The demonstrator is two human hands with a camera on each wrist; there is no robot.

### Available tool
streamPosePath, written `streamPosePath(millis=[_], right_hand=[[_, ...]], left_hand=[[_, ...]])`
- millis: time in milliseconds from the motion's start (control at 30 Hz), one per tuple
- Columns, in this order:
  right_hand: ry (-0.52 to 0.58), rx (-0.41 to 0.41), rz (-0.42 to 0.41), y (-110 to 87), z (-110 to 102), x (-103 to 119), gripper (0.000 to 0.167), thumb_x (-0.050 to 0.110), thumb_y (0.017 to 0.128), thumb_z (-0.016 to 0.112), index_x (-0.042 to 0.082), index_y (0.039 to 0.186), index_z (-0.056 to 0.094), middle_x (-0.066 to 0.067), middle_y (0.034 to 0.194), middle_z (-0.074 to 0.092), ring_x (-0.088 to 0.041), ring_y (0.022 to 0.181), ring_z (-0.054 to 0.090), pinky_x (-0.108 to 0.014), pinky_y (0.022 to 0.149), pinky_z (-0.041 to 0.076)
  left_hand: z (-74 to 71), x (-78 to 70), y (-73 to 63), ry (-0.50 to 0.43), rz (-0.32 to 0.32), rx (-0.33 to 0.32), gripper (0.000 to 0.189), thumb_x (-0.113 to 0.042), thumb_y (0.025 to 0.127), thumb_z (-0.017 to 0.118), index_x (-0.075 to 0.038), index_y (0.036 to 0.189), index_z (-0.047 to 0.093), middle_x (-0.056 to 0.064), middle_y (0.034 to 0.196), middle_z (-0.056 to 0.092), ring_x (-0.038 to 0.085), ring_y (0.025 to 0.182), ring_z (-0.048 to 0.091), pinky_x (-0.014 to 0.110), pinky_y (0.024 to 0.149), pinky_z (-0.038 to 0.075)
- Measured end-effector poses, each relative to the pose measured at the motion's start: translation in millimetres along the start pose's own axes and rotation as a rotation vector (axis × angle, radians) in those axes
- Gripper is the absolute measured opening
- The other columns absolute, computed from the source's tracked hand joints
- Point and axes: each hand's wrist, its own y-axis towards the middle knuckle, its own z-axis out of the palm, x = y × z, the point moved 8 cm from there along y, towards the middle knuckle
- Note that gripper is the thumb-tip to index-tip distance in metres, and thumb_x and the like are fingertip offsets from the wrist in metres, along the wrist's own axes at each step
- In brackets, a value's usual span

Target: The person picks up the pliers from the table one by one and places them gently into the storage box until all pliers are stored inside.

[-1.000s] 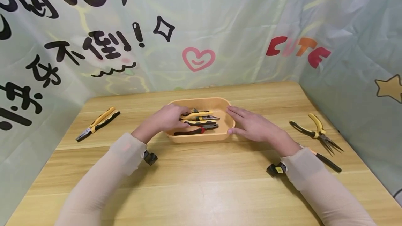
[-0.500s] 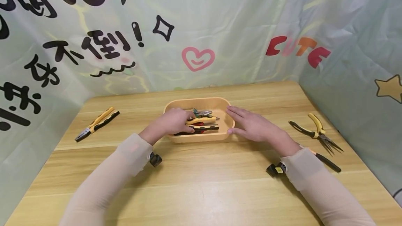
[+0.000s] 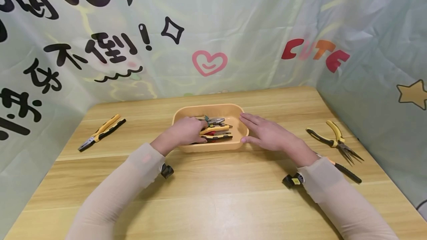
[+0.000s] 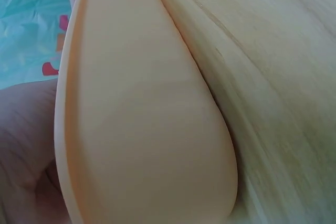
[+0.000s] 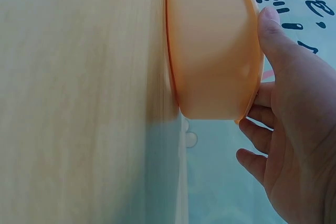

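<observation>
Touching one tray (image 3: 213, 146) and its pliers (image 3: 215, 129): two hands (image 3: 188, 130) (image 3: 270, 132); outside, three tools (image 3: 96, 136) (image 3: 338, 133) (image 3: 348, 173)

Pliers (image 3: 216, 129) partly behind left grip (image 3: 188, 132)

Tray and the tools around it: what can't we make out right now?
Whether the left hand grips a tool: head view, its own back hides most fingers; left wrist view, the wall of the tray hides them.
Left ends of the pliers in the tray: head view, under the left hand.
Working end of the black-handled tool: head view, mostly behind the right forearm.
Full lettering: head view, cut off by frame edges.
</observation>
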Motion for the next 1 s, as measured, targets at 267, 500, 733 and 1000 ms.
streamPosePath(millis=[267,500,733,1000], right_hand=[[0.003,0.003,0.006,0.1,1.3,-0.4,0.087,0.068,0.095,0.037,0.008,0.156,0.023,-0.009,0.161,0.018,-0.030,0.145,0.022,-0.048,0.114,0.026],[-0.004,0.000,0.003,0.4,1.7,-0.6,0.086,0.067,0.095,0.038,0.008,0.156,0.023,-0.009,0.161,0.018,-0.030,0.145,0.023,-0.047,0.114,0.026],[0.001,-0.001,-0.002,0.4,0.2,0.7,0.087,0.067,0.095,0.040,0.007,0.156,0.024,-0.010,0.161,0.019,-0.031,0.145,0.023,-0.049,0.113,0.027],[-0.004,-0.004,0.002,0.8,0.9,-0.5,0.087,0.066,0.095,0.041,0.007,0.156,0.024,-0.010,0.161,0.020,-0.031,0.145,0.024,-0.050,0.113,0.028]], left_hand=[[-0.4,-2.8,1.0,0.084,0.023,-0.046,0.037,-0.047,0.085,0.074,-0.014,0.098,0.063,-0.005,0.076,0.053,0.014,0.066,0.050,0.032,0.058,0.041],[-3.0,0.0,-0.8,0.068,0.025,-0.095,0.039,-0.049,0.082,0.076,-0.014,0.093,0.062,-0.004,0.075,0.051,0.015,0.065,0.049,0.032,0.056,0.039],[-0.6,4.9,-0.9,0.017,0.016,-0.067,0.044,-0.049,0.084,0.074,-0.012,0.109,0.066,-0.002,0.086,0.059,0.013,0.068,0.050,0.031,0.061,0.044],[-5.0,12.2,-5.4,-0.089,0.011,-0.081,0.051,-0.049,0.088,0.069,-0.011,0.121,0.065,0.000,0.097,0.066,0.012,0.072,0.059,0.032,0.066,0.052]])
